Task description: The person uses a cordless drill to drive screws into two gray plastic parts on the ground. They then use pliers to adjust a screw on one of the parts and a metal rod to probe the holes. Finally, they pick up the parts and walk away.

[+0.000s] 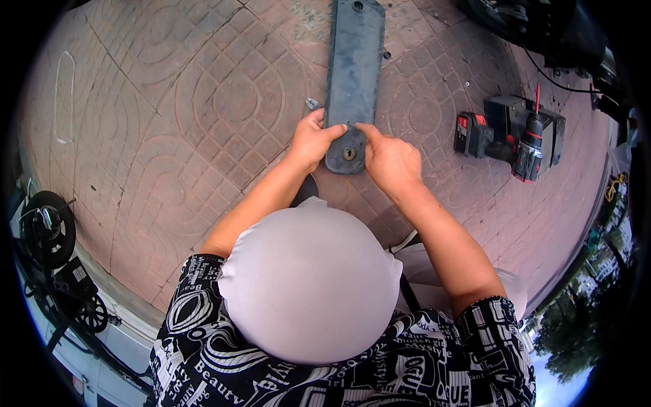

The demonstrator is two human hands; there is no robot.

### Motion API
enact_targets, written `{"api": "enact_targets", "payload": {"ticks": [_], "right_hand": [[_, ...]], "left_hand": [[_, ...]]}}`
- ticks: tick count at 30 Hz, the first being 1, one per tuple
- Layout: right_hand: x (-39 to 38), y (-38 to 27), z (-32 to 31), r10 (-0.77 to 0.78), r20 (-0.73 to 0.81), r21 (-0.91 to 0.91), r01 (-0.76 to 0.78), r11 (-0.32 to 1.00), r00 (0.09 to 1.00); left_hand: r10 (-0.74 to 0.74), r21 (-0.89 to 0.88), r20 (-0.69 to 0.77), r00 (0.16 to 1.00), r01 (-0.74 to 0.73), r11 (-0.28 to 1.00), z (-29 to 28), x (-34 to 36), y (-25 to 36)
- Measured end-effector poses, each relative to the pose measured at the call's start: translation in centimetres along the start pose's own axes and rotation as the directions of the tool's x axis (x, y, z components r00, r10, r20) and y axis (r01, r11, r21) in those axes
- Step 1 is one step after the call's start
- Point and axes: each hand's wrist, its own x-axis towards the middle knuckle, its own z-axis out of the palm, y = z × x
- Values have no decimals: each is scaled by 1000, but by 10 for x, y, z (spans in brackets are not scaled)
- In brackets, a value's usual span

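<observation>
A long dark grey panel [354, 74] lies on the paving before me, with a round fitting [349, 153] at its near end and another at the far end. My left hand [310, 139] grips the panel's left edge, thumb on top. My right hand [391, 159] is at the right edge, index finger touching the top near a small dark spot, other fingers curled; whether they hold anything is hidden. A small silver item [312, 104] lies left of the panel.
Right of me, a cordless drill [527, 152] rests against a black box [502, 112] beside a red-black battery [471, 133]. A black vehicle [536, 30] stands at upper right, a wheel [51, 230] at left. A white loop [64, 95] lies on the patterned paving [230, 88].
</observation>
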Motion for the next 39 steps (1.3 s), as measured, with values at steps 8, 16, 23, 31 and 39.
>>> {"api": "enact_targets", "payload": {"ticks": [8,16,23,31,39], "right_hand": [[3,-13,-14,27,81,-61,-23,998,996],[13,-29,-40,7,230,-264,55,963,973],[22,-32,-38,-105,271,-401,211,892,957],[23,-29,-30,-166,259,-421,266,867,952],[35,-37,-42,-93,328,-347,212,914,940]], "left_hand": [[44,20,-19,999,-44,999,4,-2,-2],[175,84,-52,983,-171,982,20,-8,-4],[224,125,-82,971,-213,969,17,-5,-10],[211,133,-94,973,-198,971,14,-3,-11],[240,166,-89,967,-223,961,13,-2,-14]]}}
